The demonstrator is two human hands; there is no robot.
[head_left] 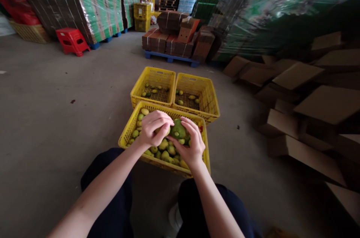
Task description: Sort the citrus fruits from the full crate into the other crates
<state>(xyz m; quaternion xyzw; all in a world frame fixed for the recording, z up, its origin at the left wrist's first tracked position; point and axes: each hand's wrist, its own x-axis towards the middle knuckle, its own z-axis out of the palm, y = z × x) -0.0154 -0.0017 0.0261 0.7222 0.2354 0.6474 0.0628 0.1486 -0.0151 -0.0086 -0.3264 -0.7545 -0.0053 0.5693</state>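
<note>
Over the near yellow crate (206,150), my left hand (152,127) is closed around a yellowish-green lemon (167,131), mostly covered by the fingers. Beside it, my right hand (193,142) grips a larger-looking green lemon (178,130) between thumb and fingers. The two fruits are close together; whether they touch I cannot tell. Below the hands, many loose yellow and green lemons (163,144) fill the crate's floor.
Beyond it stand a left yellow crate (136,88) and a right yellow crate (212,99), each with several lemons. Opened cardboard boxes (303,151) pile up on the right. Farther off are a red stool (71,39) and a blue pallet (168,58) bearing flattened cartons.
</note>
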